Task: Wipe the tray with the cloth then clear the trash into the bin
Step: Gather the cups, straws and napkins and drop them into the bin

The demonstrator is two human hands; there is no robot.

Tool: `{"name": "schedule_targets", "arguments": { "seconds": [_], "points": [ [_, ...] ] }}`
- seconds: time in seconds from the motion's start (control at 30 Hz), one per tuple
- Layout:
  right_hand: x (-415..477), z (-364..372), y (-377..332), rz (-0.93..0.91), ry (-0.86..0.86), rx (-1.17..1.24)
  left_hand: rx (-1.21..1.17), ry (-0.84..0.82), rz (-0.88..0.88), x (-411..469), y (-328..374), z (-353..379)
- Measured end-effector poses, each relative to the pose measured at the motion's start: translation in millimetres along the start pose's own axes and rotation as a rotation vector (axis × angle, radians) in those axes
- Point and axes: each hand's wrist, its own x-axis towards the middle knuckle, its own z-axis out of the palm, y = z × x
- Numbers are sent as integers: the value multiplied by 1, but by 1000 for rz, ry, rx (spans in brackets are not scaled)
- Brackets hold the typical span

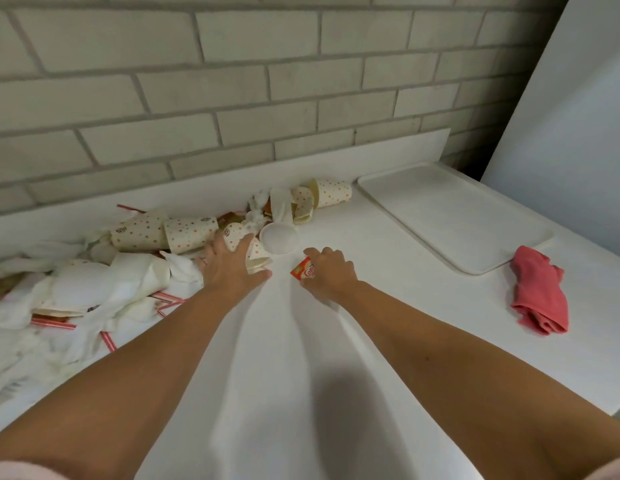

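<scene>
Under my left hand (229,268), fingers spread flat, lies a polka-dot paper cup (256,254), with napkins (104,285) and straws (163,299) piled further left. My right hand (331,275) pinches a red sachet (303,271). I'd gather the loose pieces together before lifting, so no cup rolls off. No bin shows. Right of my right hand sit the white tray (453,216) and, nearer, the pink cloth (540,292), on a white tabletop (284,358) against a grey brick wall (232,81).
</scene>
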Motion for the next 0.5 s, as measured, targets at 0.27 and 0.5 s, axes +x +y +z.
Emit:
{"name": "schedule_targets", "arguments": {
  "seconds": [0.27, 0.5],
  "points": [
    [24, -8, -11, 98, -89, 265, -265, 68, -70, 10, 3, -10],
    [50, -19, -26, 282, -86, 973, -604, 55, -181, 22, -6, -19]
  ]
}}
